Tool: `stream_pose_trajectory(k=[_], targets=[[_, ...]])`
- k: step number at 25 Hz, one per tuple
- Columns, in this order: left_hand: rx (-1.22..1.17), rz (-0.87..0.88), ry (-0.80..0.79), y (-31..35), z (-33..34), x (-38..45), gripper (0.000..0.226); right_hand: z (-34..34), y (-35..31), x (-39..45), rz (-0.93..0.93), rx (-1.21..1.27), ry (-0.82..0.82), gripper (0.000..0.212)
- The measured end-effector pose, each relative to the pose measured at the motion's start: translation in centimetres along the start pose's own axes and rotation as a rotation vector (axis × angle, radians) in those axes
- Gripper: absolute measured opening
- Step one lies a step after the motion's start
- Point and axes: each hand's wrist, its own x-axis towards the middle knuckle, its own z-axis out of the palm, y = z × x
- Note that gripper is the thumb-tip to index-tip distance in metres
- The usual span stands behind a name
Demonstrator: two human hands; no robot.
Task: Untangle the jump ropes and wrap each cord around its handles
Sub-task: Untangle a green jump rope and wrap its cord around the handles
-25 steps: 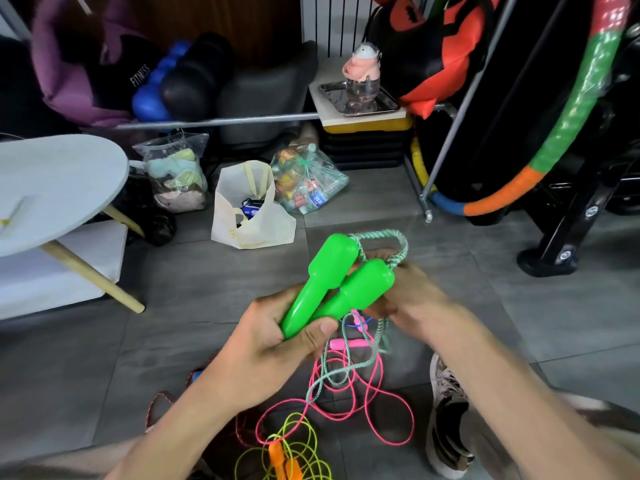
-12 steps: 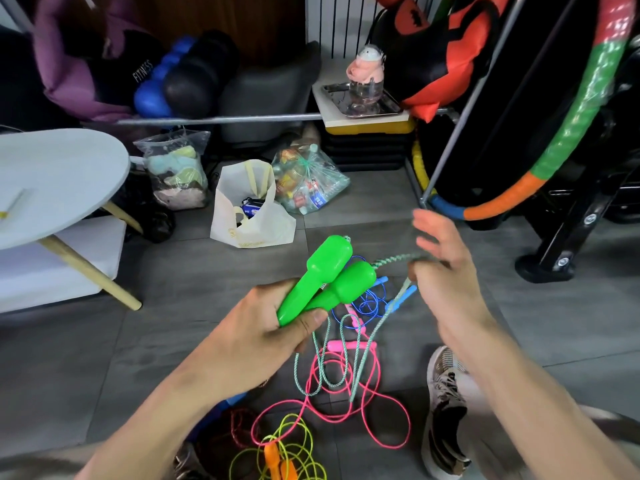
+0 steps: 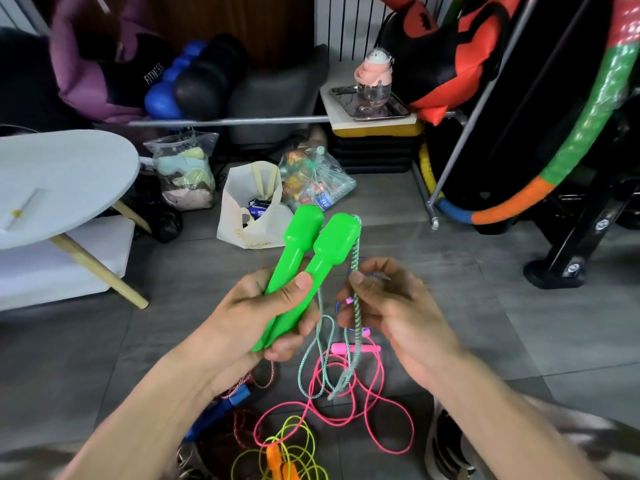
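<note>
The floor was grey stone-look tile (image 3: pixel 450 327), littered along the bottom of the frame with loose ropes: a thin yellow-green cord with orange handles (image 3: pixel 280 459) at bottom centre, a neon pink cord (image 3: pixel 377 403) looping above it with its pink handle (image 3: pixel 353 348), and a blue handle (image 3: pixel 221 408) at lower left. Mid-frame, the left hand (image 3: pixel 256 323) gripped two bright green plastic handles (image 3: pixel 304 271) side by side, thumb pressed across them. Just right of it, the right hand (image 3: pixel 391 317) pinched the braided green-and-white cord (image 3: pixel 356 317), which hung slack below. Farther back stood a white tote bag (image 3: pixel 252 216), clear plastic bags (image 3: pixel 183 171), a round grey table (image 3: pixel 59 181) at left and a multicoloured hoop (image 3: pixel 581 147) at right.
</note>
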Motion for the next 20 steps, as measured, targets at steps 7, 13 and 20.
stream_pose_trajectory(k=[7,13,20], targets=[[0.04,-0.045,0.04,-1.2,0.4,0.3,0.021,0.6,0.5,-0.8,-0.188,-0.419,-0.111,0.016],[0.013,-0.031,0.055,-1.5,0.5,0.6,0.023,-0.6,-1.3,-1.4,-0.183,-0.64,-0.271,0.011],[0.011,-0.02,0.192,-1.2,0.5,1.2,0.025,-1.9,-1.9,-1.8,-0.119,-0.923,-0.238,0.009]])
